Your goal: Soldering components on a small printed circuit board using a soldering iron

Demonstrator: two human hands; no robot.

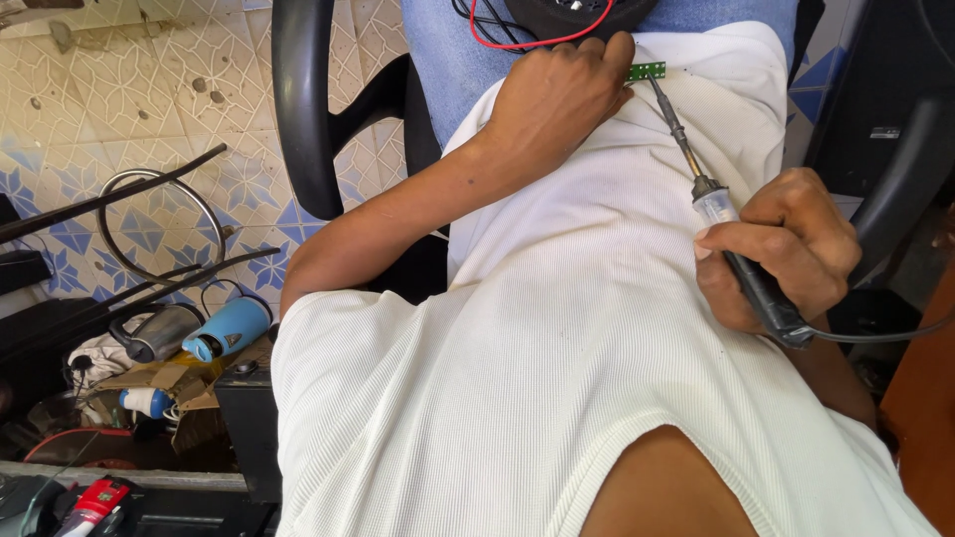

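Head view shows the right hand (786, 249) in a closed grip around a soldering iron (721, 214) with black handle and slim metal shaft, its long axis pointing up-left to a small green circuit strip (647, 71) pinched in the left hand (557, 94) over a ribbed white shirt (557, 378).

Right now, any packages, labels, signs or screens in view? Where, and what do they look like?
Label: small pale rectangle on the black unit at upper right.
Cardboard box: torn, brown, in the floor clutter at lower left, below the blue bottle.
No screens or signs.
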